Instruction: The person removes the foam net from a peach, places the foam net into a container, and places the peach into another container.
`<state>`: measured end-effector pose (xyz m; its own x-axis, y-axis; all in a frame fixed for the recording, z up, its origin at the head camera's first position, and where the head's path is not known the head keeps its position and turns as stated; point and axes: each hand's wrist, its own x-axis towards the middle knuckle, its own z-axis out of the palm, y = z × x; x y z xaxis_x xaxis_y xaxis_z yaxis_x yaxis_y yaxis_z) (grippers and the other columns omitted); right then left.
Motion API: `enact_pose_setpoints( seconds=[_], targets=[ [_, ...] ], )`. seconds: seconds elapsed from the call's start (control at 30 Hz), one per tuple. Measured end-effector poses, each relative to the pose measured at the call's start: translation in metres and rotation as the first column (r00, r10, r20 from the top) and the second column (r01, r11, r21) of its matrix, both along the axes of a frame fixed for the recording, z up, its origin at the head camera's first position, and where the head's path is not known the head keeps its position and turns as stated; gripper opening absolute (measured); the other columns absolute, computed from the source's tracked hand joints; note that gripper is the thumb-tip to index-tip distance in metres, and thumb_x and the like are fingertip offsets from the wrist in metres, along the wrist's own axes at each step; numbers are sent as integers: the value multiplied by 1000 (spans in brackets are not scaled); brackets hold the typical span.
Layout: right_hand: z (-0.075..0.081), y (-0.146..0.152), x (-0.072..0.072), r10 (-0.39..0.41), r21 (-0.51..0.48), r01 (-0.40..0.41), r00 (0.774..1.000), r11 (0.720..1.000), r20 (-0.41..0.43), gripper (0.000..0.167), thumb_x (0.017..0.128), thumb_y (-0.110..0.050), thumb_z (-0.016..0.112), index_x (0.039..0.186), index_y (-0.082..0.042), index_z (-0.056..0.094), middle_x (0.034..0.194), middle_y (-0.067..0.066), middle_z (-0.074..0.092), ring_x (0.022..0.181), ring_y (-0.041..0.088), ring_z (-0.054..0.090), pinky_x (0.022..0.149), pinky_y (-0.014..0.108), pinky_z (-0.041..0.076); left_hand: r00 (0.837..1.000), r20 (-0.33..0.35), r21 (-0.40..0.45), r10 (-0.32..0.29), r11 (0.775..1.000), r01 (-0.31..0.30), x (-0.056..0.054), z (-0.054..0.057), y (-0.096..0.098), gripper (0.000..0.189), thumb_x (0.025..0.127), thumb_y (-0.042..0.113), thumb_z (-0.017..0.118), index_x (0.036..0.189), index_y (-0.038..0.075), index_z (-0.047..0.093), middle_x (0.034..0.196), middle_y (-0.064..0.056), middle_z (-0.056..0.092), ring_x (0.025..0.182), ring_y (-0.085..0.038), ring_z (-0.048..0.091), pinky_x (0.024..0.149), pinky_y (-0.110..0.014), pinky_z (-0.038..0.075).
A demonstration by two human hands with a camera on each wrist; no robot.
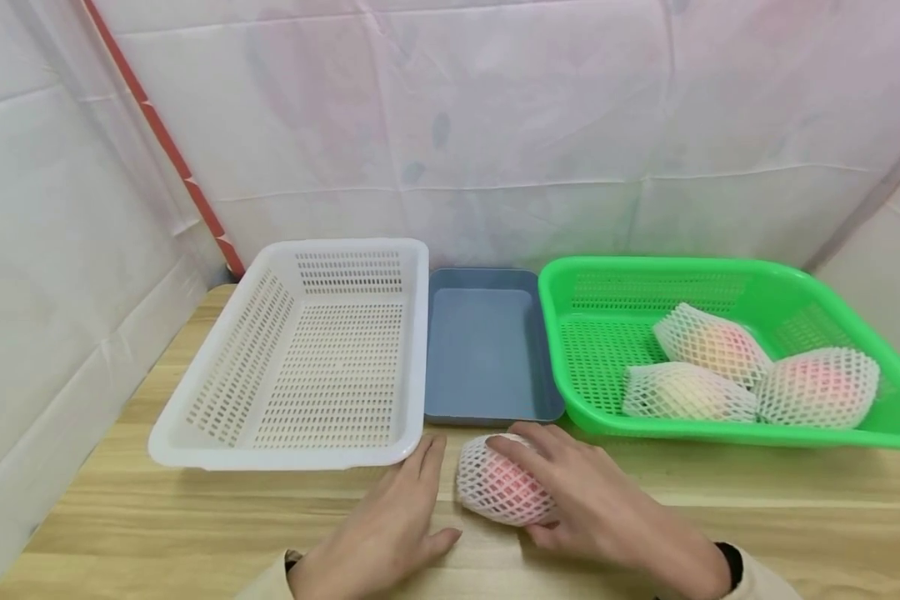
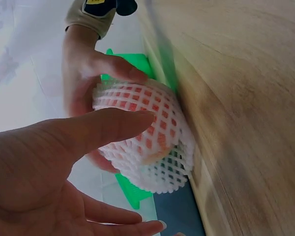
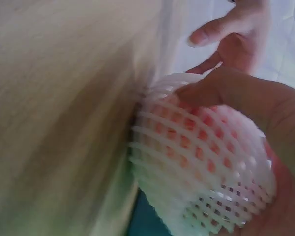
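In the head view, a reddish fruit in a white foam net (image 1: 495, 485) sits low on the wooden table. My right hand (image 1: 596, 500) grips it from the right, fingers over its top and thumb at the near side. The right wrist view shows that thumb pressing into the netted fruit (image 3: 191, 142). To the left of the fruit, my left hand (image 1: 390, 525) is held with straight fingers and thumb spread, and a gap shows between hand and fruit. Its thumb crosses in front of the fruit (image 2: 137, 98) in the left wrist view.
A white perforated basket (image 1: 414, 350) stands at left. Behind the fruit lies a blue-grey tray (image 1: 487, 350). The green basket (image 1: 645, 265) at right holds several netted fruits, among them one (image 1: 821, 387) by its right side. A pale cloth (image 1: 532, 108) hangs behind.
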<state>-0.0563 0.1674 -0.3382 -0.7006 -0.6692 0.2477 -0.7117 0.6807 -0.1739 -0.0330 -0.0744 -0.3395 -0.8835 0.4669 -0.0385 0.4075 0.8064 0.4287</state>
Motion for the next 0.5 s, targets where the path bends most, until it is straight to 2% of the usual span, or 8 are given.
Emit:
enact_pose_setpoints(
  seconds=[0.1,0.2,0.33,0.43,0.5],
  targets=[
    [10,6,4,-4,-18,3,999,1000,-33,98,57,-42,88,142,-19,45,139,10,49,122,33,51,87,53,50,1000,-5,3,-4,1000,4,0,-1,0,89,81,30,76,145,-8,28,148,-27,32,131,-39,40,104,-48,38],
    [23,15,9,-14,-54,10,996,999,-85,101,56,-46,89,143,-20,45,140,4,49,124,28,50,89,50,50,1000,2,0,-5,1000,5,0,-1,0,90,81,30,77,145,-8,27,148,-28,31,132,-39,39,104,-49,38],
    [34,28,13,-30,-92,18,991,996,-130,91,66,-54,83,143,-21,46,137,-1,51,119,22,55,84,44,53,1000,21,-1,-1,1000,1,0,-2,0,91,81,31,77,145,-9,26,149,-29,30,133,-40,37,105,-50,37],
    [36,34,14,-44,-103,30,990,994,-132,83,74,-60,74,143,-21,46,137,-2,52,115,21,57,82,43,53,1000,26,9,1,1000,-1,0,-1,0,90,81,30,76,145,-9,27,148,-30,30,134,-40,37,105,-49,36],
    [36,36,13,-47,-104,34,991,994,-127,83,75,-61,72,143,-21,46,135,-2,53,114,21,58,81,42,54,1000,19,18,-3,1000,3,-1,-1,0,90,82,30,76,145,-9,27,148,-30,30,134,-40,37,105,-50,36]
  ],
)
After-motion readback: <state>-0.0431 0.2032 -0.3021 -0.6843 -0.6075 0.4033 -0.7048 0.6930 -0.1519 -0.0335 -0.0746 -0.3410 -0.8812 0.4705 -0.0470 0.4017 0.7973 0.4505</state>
